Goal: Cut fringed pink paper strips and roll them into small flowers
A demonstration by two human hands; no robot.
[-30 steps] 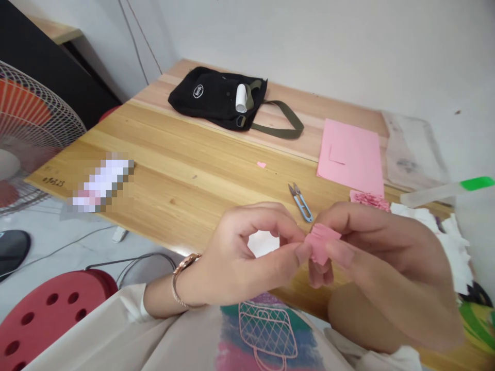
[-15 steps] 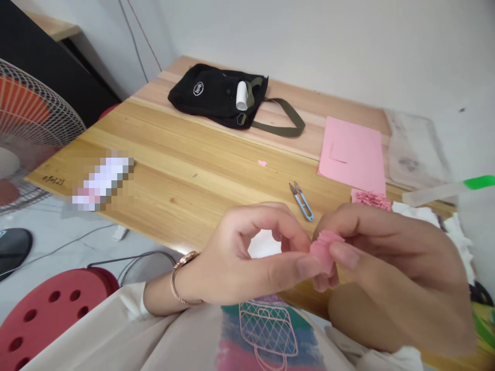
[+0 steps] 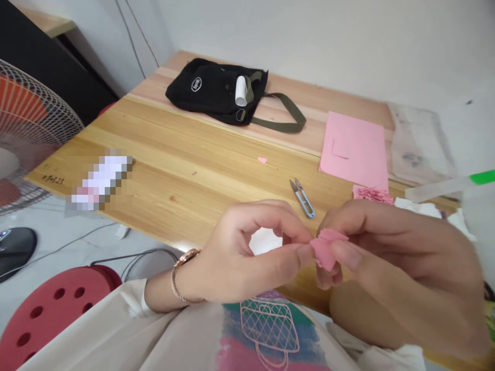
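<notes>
Above the table's front edge, both hands meet at a small layered pink paper piece (image 3: pixel 326 251) with ruffled, petal-like edges. My left hand (image 3: pixel 257 252) pinches its left edge between thumb and forefinger. Thumb and fingers of my right hand (image 3: pixel 398 268) are closed on its right side, and part of the piece is hidden behind them. Just beyond the hands lie blue thread snips (image 3: pixel 308 204) with their blades apart. Pink paper sheets (image 3: pixel 358 141) lie flat further back, and a heap of pink paper shreds (image 3: pixel 374 195) sits behind my right hand.
A black bag (image 3: pixel 212 93) with an olive strap lies at the back of the wooden table (image 3: pixel 154 149), a white roll (image 3: pixel 241 91) on it. A pink scrap (image 3: pixel 262 160) is mid-table. At left are a fan (image 3: pixel 34 118) and a red stool (image 3: pixel 58 319).
The pink piece has turned a little, showing more of its layers. My left thumb and forefinger have drawn back slightly to its left edge. The view has shifted slightly.
</notes>
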